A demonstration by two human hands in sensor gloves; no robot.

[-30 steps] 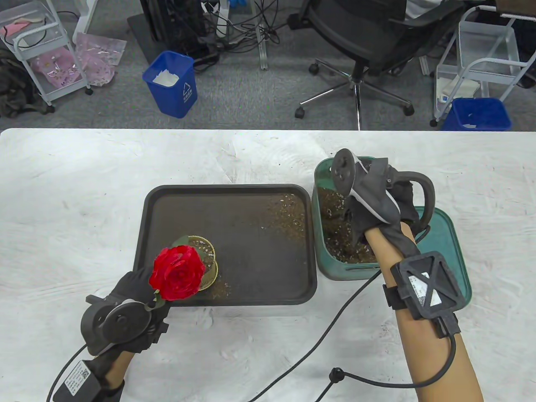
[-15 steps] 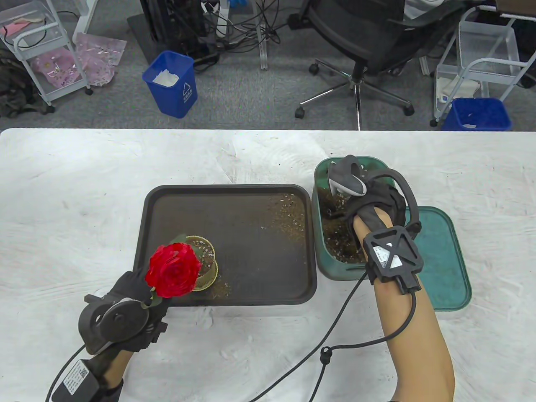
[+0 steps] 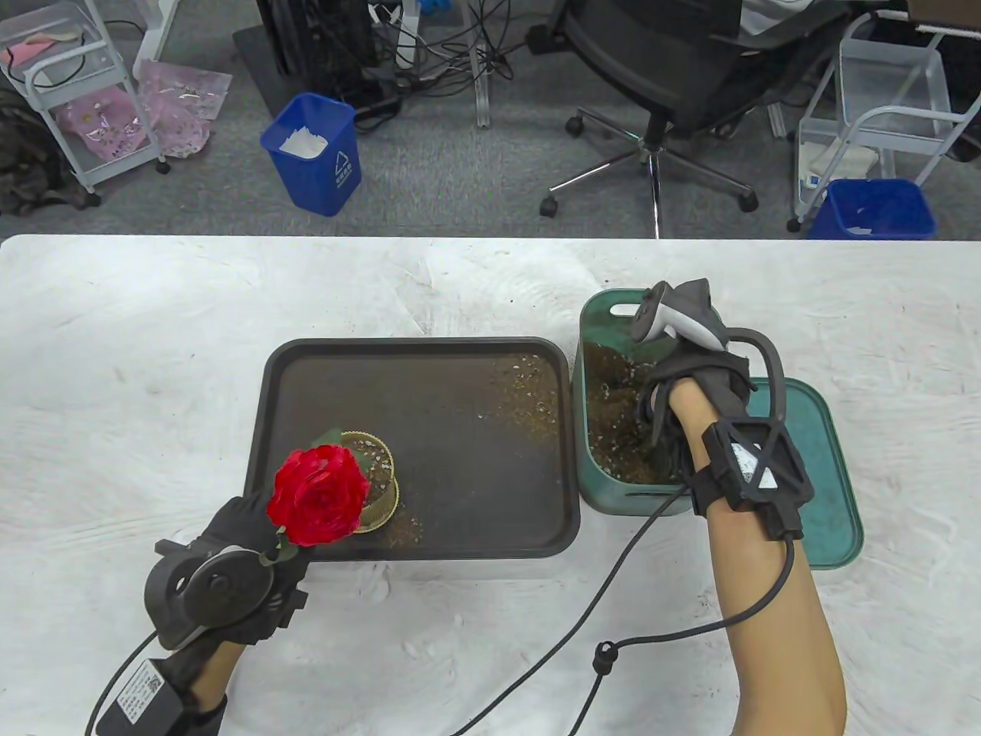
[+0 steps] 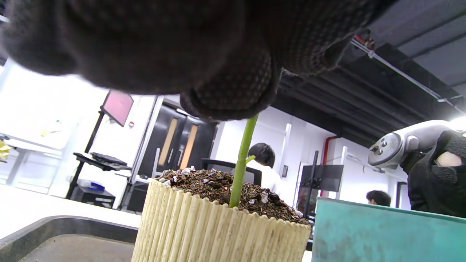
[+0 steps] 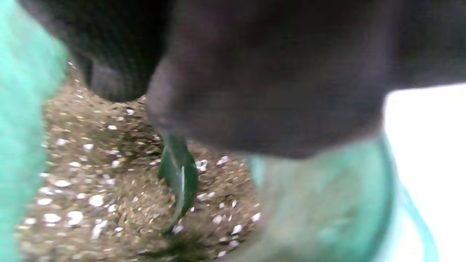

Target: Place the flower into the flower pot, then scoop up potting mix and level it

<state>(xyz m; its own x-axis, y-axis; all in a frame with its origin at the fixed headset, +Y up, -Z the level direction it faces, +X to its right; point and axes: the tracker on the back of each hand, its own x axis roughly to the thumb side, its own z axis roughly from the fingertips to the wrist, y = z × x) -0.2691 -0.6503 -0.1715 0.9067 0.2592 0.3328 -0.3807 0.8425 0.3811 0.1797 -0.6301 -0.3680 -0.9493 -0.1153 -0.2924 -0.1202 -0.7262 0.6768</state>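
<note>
A red rose [image 3: 318, 494] stands in the ribbed cream flower pot [image 3: 381, 491] at the near left of the dark tray [image 3: 414, 345]. My left hand [image 3: 237, 537] pinches its green stem [image 4: 240, 163] above the potting mix [image 4: 214, 185] that fills the pot [image 4: 204, 233]. My right hand [image 3: 690, 376] reaches down into the green bin [image 3: 605, 491] of potting mix [image 3: 613, 414]. In the blurred right wrist view its fingers [image 5: 255, 91] grip a small green scoop [image 5: 180, 178] whose tip touches the mix.
The bin's green lid [image 3: 820, 475] lies flat beside the bin on the right. Loose mix is scattered on the tray's right part [image 3: 529, 391] and near the pot. Glove cables [image 3: 613, 567] trail over the table's near side.
My right hand has turned and shifted inside the bin, ending a little to the right with the wrist lower. The left hand and rose have hardly moved.
</note>
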